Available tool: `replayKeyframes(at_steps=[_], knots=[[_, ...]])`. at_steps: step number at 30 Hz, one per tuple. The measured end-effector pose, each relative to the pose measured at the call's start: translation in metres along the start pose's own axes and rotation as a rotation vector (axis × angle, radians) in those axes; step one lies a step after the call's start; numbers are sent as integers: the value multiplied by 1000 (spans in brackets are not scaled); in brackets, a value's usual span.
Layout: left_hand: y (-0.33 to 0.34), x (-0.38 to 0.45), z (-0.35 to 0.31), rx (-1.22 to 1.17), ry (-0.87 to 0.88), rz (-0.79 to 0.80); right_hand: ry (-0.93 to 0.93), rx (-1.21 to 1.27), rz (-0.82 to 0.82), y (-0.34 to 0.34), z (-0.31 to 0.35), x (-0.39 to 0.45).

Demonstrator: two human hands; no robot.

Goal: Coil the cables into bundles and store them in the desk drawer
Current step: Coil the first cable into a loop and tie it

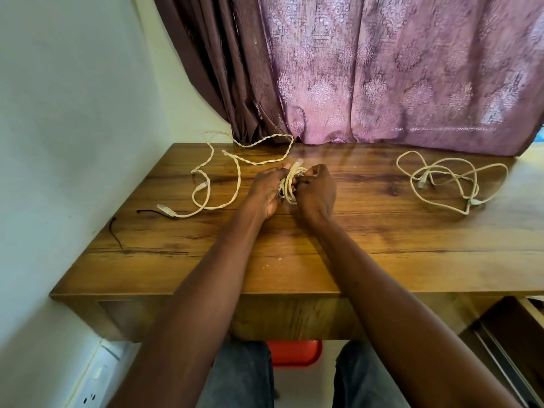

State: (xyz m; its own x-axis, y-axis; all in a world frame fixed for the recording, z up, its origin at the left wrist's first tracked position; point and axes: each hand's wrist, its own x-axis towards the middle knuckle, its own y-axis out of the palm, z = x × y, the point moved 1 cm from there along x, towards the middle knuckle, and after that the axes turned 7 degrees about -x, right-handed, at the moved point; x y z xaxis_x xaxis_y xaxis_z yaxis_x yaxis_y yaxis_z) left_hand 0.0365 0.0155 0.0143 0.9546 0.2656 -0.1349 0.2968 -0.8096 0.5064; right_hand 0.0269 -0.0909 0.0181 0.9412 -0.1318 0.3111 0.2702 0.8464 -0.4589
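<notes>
Behind the wooden table [294, 260] hangs a purple patterned curtain [382, 69], with a pale wall at the left of the frame.

At centre frame I note both hands working one cream cable bundle [290, 184]. My left hand [265, 192] grips the coil on its left side, fingers clenched around the loops; my right hand [316, 195] pinches strands on the right, fingers closed on the cable. The bundle sits just above the table, between the two hands.

Risk, as I judge it: the coil is bound only by grip. If either hand slackens before an end is tucked, the loops could spring apart. The connector poking up at the top of the bundle could also snag.

Still loose: a twisted cable [235, 169] sprawled at upper left, trailing toward the curtain hem and close to the left hand, and a second loose cable [450, 184] at the right, well apart. A thin black tie [116, 234] lies near the left edge. A drawer [509, 343] appears partly open at lower right; its interior is not visible.
</notes>
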Motion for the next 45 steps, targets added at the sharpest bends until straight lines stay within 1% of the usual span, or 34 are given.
replayKeyframes(at_steps=[2, 4, 7, 9, 12, 13, 19, 21, 27, 29, 33, 40, 45], knots=[[2, 0, 2, 20, 43, -14, 102, 147, -14, 1, -2, 3], [3, 0, 6, 90, 102, -29, 129, 242, -8, 3, -5, 5], [3, 1, 9, 276, 238, -101, 56, 204, 10, 3, -8, 3], [3, -1, 8, 320, 304, -143, -20, 156, -12, 1, -7, 2], [2, -4, 6, 336, 339, -159, -104, 67, -24, -4, -3, 1], [1, -4, 6, 340, 346, -167, -110, 106, 1, -6, -2, 0], [0, -9, -1, 317, 359, -193, -36, 561, 247, -18, 1, 1], [0, -10, -1, 319, 364, -187, -35, 612, 278, -19, 2, 2], [3, -16, -3, 382, 425, -158, -82, 560, 237, -15, -1, 2], [4, -17, -3, 407, 435, -132, -99, 505, 207, -13, -2, 4], [7, -18, -2, 455, 394, -83, -134, 393, 138, -11, -5, 11], [6, -17, 0, 381, 339, -42, -129, 376, 70, -13, -6, 13], [4, -16, 1, 282, 301, -26, -116, 387, 62, -14, -6, 12]])
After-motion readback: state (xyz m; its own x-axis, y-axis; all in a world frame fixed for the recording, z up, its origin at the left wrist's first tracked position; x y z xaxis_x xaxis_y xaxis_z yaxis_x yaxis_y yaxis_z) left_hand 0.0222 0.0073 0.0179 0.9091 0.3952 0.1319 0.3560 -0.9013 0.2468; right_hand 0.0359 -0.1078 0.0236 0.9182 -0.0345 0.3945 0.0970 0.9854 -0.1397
